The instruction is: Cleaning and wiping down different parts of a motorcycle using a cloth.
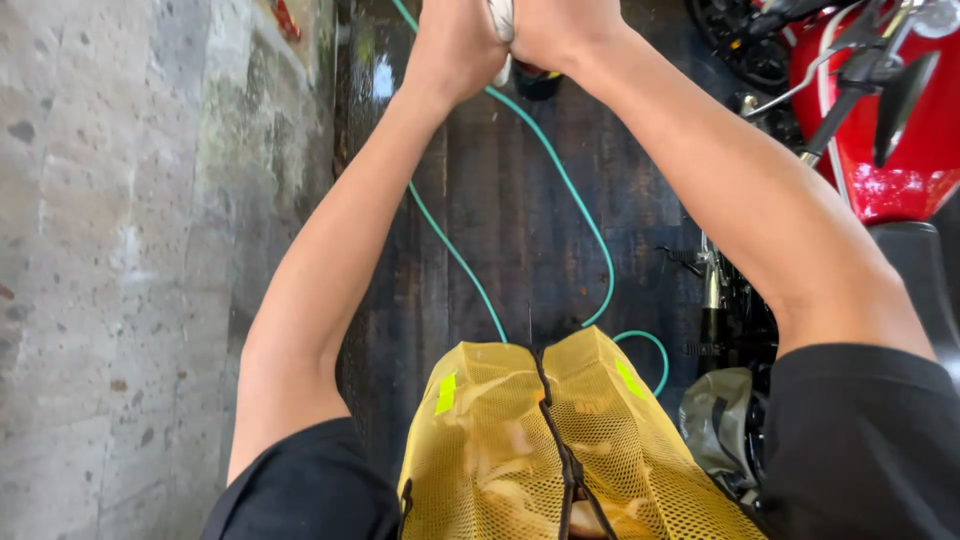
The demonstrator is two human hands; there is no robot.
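Both my arms stretch forward to the top edge of the head view. My left hand (452, 45) and my right hand (560, 30) are pressed together, fingers closed around a white cloth-like thing (500, 18), mostly hidden between them. Just below the hands a dark round object (535, 82) shows partly. A green hose (560, 175) runs over the wet dark floor under my arms.
A red motorcycle (900, 150) with mirror and handlebar stands at the right. A rough grey concrete wall (120, 250) fills the left. I wear a yellow mesh vest (540, 440). A grey bag (715, 420) lies beside the motorcycle.
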